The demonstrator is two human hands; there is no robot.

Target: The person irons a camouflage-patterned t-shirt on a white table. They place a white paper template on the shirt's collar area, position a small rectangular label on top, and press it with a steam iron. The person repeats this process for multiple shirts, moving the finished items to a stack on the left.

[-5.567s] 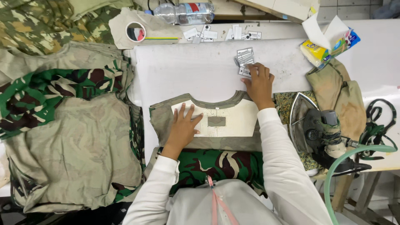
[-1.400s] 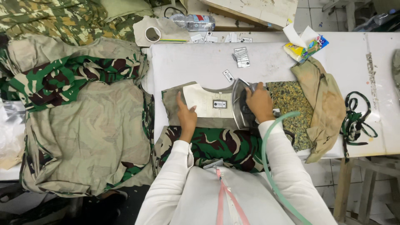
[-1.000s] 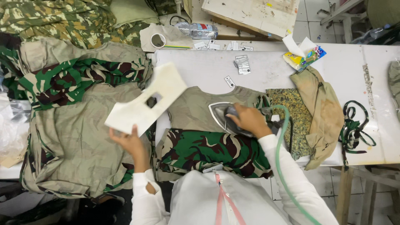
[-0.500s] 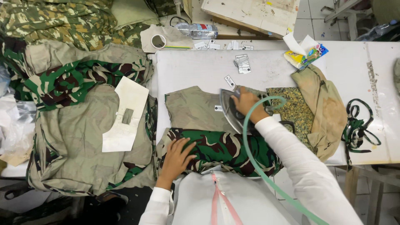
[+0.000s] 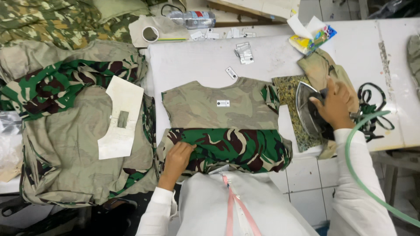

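Observation:
A tan camouflage garment piece (image 5: 218, 105) lies flat on the white table (image 5: 192, 61), a small white label on its middle. Its near part is green, brown and black camouflage cloth (image 5: 236, 146). My left hand (image 5: 178, 156) presses on the left end of that green cloth, fingers spread. My right hand (image 5: 336, 105) grips the handle of a steam iron (image 5: 307, 109), which stands tilted on its side at the right of the garment, over a mottled cloth. A green hose (image 5: 363, 166) runs from the iron past my right sleeve.
A white cardboard template (image 5: 120, 118) rests on a pile of camouflage garments (image 5: 65, 144) at the left. Small white labels (image 5: 244, 52), a plastic bottle (image 5: 192, 18), a tape roll (image 5: 150, 33) and a colourful packet (image 5: 313, 38) lie at the table's far side. Black cord (image 5: 372, 98) coils at the right.
The iron has moved off the garment to the right and now stands tilted. My left hand stays on the green cloth. The template lies on the left pile.

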